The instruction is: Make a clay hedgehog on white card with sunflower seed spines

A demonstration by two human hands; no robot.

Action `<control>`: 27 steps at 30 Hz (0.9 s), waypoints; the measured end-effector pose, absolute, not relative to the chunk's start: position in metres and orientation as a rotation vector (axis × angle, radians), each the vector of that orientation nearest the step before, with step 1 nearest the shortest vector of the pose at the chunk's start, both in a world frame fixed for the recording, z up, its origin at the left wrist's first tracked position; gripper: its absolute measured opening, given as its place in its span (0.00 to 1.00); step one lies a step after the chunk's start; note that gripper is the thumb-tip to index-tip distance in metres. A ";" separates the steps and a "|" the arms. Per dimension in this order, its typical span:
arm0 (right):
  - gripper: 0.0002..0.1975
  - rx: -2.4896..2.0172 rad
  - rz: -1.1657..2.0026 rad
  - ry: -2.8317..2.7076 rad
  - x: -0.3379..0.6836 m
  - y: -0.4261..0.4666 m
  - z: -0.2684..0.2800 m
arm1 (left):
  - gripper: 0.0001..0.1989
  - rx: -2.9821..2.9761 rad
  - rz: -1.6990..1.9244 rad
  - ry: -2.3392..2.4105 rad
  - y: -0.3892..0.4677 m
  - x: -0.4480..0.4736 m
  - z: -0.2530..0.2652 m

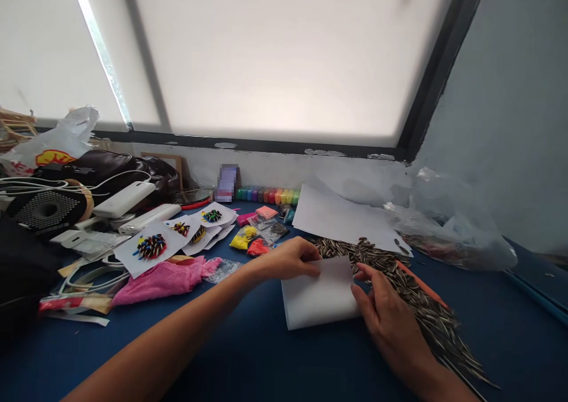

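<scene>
A white sheet of paper (320, 298) is bent over on itself on the blue table in front of me. My left hand (298, 259) pinches its upper left part between thumb and fingers. At the sheet's right edge is my right hand (385, 310), thumb and index finger apart, the thumb tip at the paper's edge. Just behind and to the right of the sheet spreads a heap of striped sunflower seeds (408, 289), partly covered by the paper and my right hand. An orange strip (421, 283) lies among the seeds.
Behind the seeds lie white sheets (346, 212) and a clear plastic bag (457, 230). Colored clay packets (244, 237) sit left of center, near cards with painted seed designs (151, 247). A pink cloth (166, 280), cables and a black bag (22, 272) crowd the left.
</scene>
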State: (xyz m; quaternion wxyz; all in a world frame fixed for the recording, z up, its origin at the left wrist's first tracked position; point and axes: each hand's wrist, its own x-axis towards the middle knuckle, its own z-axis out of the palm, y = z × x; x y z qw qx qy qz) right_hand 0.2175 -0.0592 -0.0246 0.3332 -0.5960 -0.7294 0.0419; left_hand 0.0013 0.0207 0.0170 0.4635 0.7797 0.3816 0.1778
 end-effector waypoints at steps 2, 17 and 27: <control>0.24 -1.586 0.204 -1.851 0.218 -0.060 -0.022 | 0.06 1.853 0.468 0.883 0.023 -0.003 0.019; 0.20 -1.379 0.975 -1.587 0.216 -0.063 0.002 | 0.12 1.757 0.505 0.767 0.019 0.001 0.017; 0.21 -1.433 1.028 -1.577 0.222 -0.068 0.020 | 0.11 1.733 0.427 0.737 0.012 0.003 0.027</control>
